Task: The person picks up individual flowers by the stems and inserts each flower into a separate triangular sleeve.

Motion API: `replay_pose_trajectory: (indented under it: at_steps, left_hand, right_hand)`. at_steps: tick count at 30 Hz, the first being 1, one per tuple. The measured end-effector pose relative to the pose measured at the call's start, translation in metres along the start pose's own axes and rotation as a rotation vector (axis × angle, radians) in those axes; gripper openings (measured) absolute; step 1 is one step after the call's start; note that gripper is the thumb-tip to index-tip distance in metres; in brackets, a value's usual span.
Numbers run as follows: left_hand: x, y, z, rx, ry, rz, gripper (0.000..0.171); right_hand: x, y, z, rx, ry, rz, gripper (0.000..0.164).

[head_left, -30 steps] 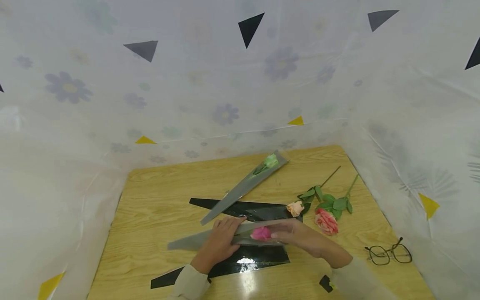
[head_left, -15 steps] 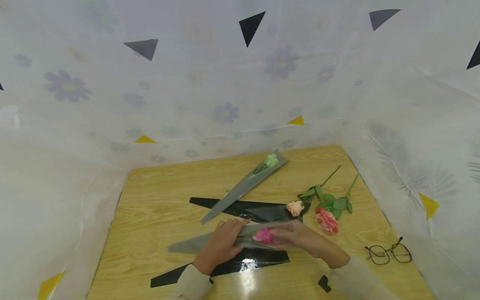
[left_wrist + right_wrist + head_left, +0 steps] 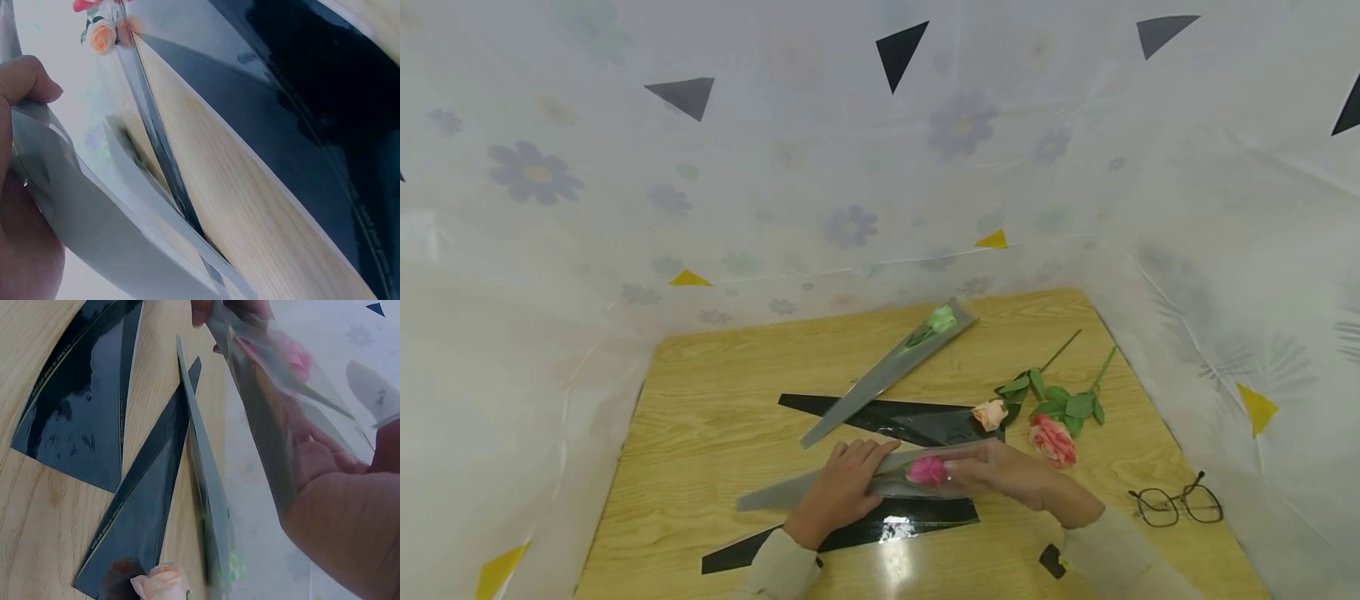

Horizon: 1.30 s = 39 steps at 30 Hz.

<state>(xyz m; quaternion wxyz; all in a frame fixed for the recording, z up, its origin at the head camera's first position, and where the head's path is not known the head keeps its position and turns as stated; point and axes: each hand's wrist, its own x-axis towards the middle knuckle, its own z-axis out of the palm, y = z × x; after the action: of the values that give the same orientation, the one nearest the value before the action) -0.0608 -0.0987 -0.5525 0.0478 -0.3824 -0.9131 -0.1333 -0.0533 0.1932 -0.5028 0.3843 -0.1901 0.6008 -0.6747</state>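
Note:
Near the front of the table, my left hand [image 3: 842, 487] grips a grey, clear-fronted flower sleeve [image 3: 771, 492] across its middle. In the left wrist view, its thumb [image 3: 28, 80] lies over the edge of the raised sleeve. A pink rose [image 3: 927, 472] is inside the sleeve, its stem mostly hidden by my left hand. My right hand [image 3: 1000, 475] reaches into the wide end of the sleeve, fingertips beside the bloom. Through the clear film in the right wrist view, the right fingers [image 3: 315, 456] show a little apart from the pink petals.
Two black sleeves, one in front [image 3: 917, 521] and one behind [image 3: 887, 418], lie flat. A grey sleeve with a green-white flower [image 3: 942, 321] crosses the rear one. A peach rose [image 3: 990, 415], a coral rose [image 3: 1052, 442] and glasses [image 3: 1180, 504] lie to the right.
The pink rose has shifted slightly right and toward me within the sleeve. My right fingers overlapped the bloom half a second ago and now sit at its edge. The left hand stays nearly still.

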Motion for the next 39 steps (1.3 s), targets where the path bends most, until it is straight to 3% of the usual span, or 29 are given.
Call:
replay_pose_trajectory:
  at_steps: [7, 14, 20, 27, 30, 36, 39]
  left_hand:
    - [-0.006, -0.006, -0.001, -0.024, -0.010, -0.006, 0.092]
    - [-0.011, -0.015, -0.003, -0.012, 0.001, -0.041, 0.092]
    - [-0.013, -0.018, -0.009, -0.018, 0.005, -0.073, 0.085]
    - [-0.006, -0.007, -0.013, -0.041, 0.032, 0.009, 0.083]
    - [-0.003, -0.003, -0.011, -0.024, 0.047, 0.036, 0.083]
    - [-0.003, -0.004, -0.008, -0.021, 0.056, 0.021, 0.083]
    - [-0.004, -0.008, -0.008, -0.016, 0.043, -0.013, 0.082]
  right_hand:
    - [-0.007, 0.001, -0.011, 0.100, 0.051, 0.080, 0.040]
    - [-0.014, -0.003, -0.021, 0.148, 0.026, 0.050, 0.041]
    - [-0.022, -0.010, -0.025, 0.138, 0.140, 0.079, 0.041]
    - [-0.013, -0.001, -0.018, 0.114, -0.036, 0.009, 0.038]
    - [-0.011, 0.001, -0.015, 0.146, -0.051, 0.018, 0.039]
    - [-0.015, -0.003, -0.017, 0.074, -0.046, 0.026, 0.039]
    - [-0.026, -0.011, -0.024, -0.053, 0.037, 0.044, 0.039]
